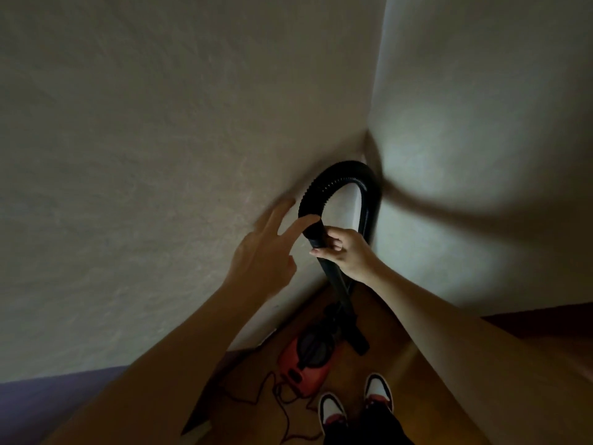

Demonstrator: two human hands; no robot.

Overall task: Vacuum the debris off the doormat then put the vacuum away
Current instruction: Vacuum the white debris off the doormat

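Between your hands stands the black pipe [340,298], upright in the corner of two pale walls [160,123]. Your right hand [346,253] is wrapped round its upper end, with the fingers curled. Your left hand [263,255] is spread, fingers straight, and the forefinger tip touches the cuff where the ribbed hose [335,175] joins the pipe. Above both hands the hose arches over and drops behind your right hand. Below your hands, on the wooden floor [401,364], sits the red vacuum [308,361], just beside the foot of the pipe. Its thin cord [281,401] lies in loose loops nearer you, beside your shoes [332,412].
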